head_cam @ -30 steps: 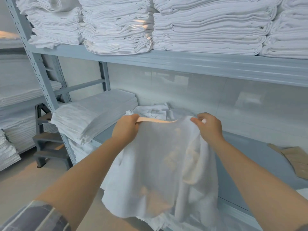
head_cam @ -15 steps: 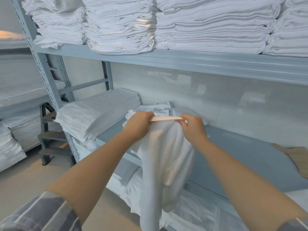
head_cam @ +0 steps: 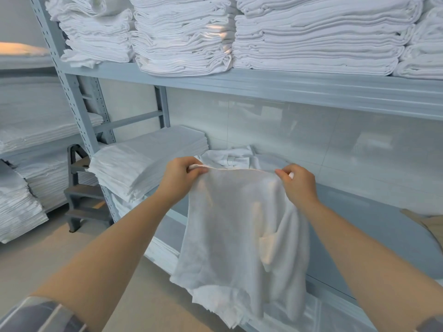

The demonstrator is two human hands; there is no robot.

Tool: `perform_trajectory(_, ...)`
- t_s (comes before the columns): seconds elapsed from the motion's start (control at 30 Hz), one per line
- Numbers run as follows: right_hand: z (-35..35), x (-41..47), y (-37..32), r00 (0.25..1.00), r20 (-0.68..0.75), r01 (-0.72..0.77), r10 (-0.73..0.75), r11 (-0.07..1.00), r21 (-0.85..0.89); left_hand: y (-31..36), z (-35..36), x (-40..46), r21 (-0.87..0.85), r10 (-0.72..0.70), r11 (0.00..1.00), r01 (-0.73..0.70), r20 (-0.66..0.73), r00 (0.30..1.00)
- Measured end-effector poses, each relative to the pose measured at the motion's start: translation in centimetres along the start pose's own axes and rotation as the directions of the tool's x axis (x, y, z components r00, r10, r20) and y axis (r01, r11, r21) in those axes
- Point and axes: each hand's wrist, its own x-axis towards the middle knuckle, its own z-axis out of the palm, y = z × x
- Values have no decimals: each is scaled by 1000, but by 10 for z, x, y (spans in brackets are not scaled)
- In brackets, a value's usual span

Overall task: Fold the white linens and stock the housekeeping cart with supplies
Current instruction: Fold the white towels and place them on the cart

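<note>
While it hangs in front of the middle shelf [head_cam: 374, 219], the white cloth [head_cam: 230, 236] is stretched out by its top edge between two bare hands. Its weave is thin enough to let light through, and it falls in soft folds, bunched and doubled on the right side, with a ragged lower hem near the bottom of the view. The left hand [head_cam: 178, 177] has its grip closed on the upper left corner, fingers curled over the gathered edge. The right hand [head_cam: 298, 183] pinches the upper right corner between thumb and fingers. Both forearms reach forward from the lower corners, the left showing a striped sleeve [head_cam: 40, 317].

Behind the cloth, a crumpled heap of white linen [head_cam: 235, 156] lies on the same grey-blue shelf, just beside a neat stack of folded linen [head_cam: 148, 159] at its left end. A tan cloth [head_cam: 429, 226] lies at the shelf's far right. The upper shelf [head_cam: 287, 85] carries several tall piles of folded sheets [head_cam: 316, 37]. A glossy white tiled wall [head_cam: 311, 130] backs the rack. To the left stand a grey step stool [head_cam: 81, 197] on the beige floor [head_cam: 60, 255] and further racks of linen.
</note>
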Motion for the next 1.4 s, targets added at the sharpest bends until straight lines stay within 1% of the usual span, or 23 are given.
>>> perform_trajectory(0.1, 2, 0, -8, 996, 9, -88, 88, 992, 85, 14, 9, 4, -45, -34, 998, 33, -35, 999)
perform_trajectory(0.17, 7, -2, -18, 987, 77, -148, 141, 985, 92, 25, 21, 7, -47, -50, 998, 48, -34, 998)
perform_trajectory(0.23, 11, -7, -30, 952, 177, -277, 249, 948, 155, 37, 35, 8, -60, -85, 995, 84, -6, 996)
perform_trajectory(0.27, 13, -10, -36, 914, 239, -382, 329, 896, 227, 42, 42, 7, -76, -103, 992, 104, 16, 995)
perform_trajectory(0.3, 15, -12, -41, 858, 309, -502, 411, 799, 331, 47, 48, 5, -99, -124, 987, 128, 46, 991)
perform_trajectory(0.33, 16, -15, -45, 795, 386, -605, 469, 663, 441, 51, 54, 3, -121, -145, 981, 154, 81, 986)
perform_trajectory(0.37, 17, -18, -49, 748, 442, -663, 495, 528, 530, 54, 58, 0, -140, -162, 974, 177, 114, 980)
perform_trajectory(0.4, 18, -20, -50, 726, 469, -681, 503, 435, 589, 57, 62, -4, -154, -175, 968, 197, 145, 974)
perform_trajectory(0.43, 21, -22, -52, 723, 474, -680, 502, 395, 618, 60, 66, -8, -164, -187, 963, 215, 171, 967)
perform_trajectory(0.47, 23, -24, -53, 735, 463, -668, 495, 410, 621, 61, 69, -12, -175, -193, 958, 227, 192, 962)
perform_trajectory(0.5, 25, -28, -55, 763, 441, -640, 472, 459, 616, 63, 71, -15, -176, -193, 957, 231, 206, 959)
perform_trajectory(0.6, 29, -40, -61, 884, 348, -463, 312, 688, 558, 63, 73, -20, -120, -206, 965, 233, 199, 958)
perform_trajectory(0.67, 31, -44, -62, 924, 320, -356, 209, 775, 523, 59, 70, -19, -116, -228, 962, 249, 167, 959)
perform_trajectory(0.73, 32, -44, -64, 919, 354, -343, 172, 791, 507, 54, 66, -18, -113, -231, 962, 249, 151, 961)
perform_trajectory(0.9, 23, -42, -77, 819, 538, -513, 199, 673, 533, 43, 58, -18, -119, -187, 970, 212, 193, 963)
perform_trajectory(1.03, 19, -38, -79, 778, 621, -501, 101, 696, 515, 34, 47, -13, -96, -130, 982, 160, 260, 957)
perform_trajectory(1.1, 16, -37, -79, 774, 632, -442, 30, 741, 506, 34, 41, -9, -77, -104, 988, 132, 296, 949)
perform_trajectory(1.2, 18, -37, -76, 799, 596, -311, -75, 797, 518, 36, 36, -5, -56, -109, 989, 136, 336, 936)
perform_trajectory(1.27, 23, -38, -69, 864, 492, -159, -112, 866, 475, 37, 33, -2, -56, -123, 987, 152, 352, 928)
perform_trajectory(1.3, 26, -37, -65, 902, 411, -53, -130, 913, 405, 38, 31, -1, -52, -126, 987, 153, 348, 929)
perform_trajectory(1.33, 28, -36, -61, 918, 360, 43, -166, 944, 326, 38, 29, 0, -47, -126, 987, 151, 341, 931)
perform_trajectory(1.37, 31, -35, -58, 905, 370, 110, -209, 956, 272, 38, 26, 1, -46, -116, 989, 139, 339, 934)
perform_trajectory(1.4, 34, -35, -55, 872, 429, 139, -236, 960, 245, 39, 23, 2, -49, -96, 992, 119, 342, 935)
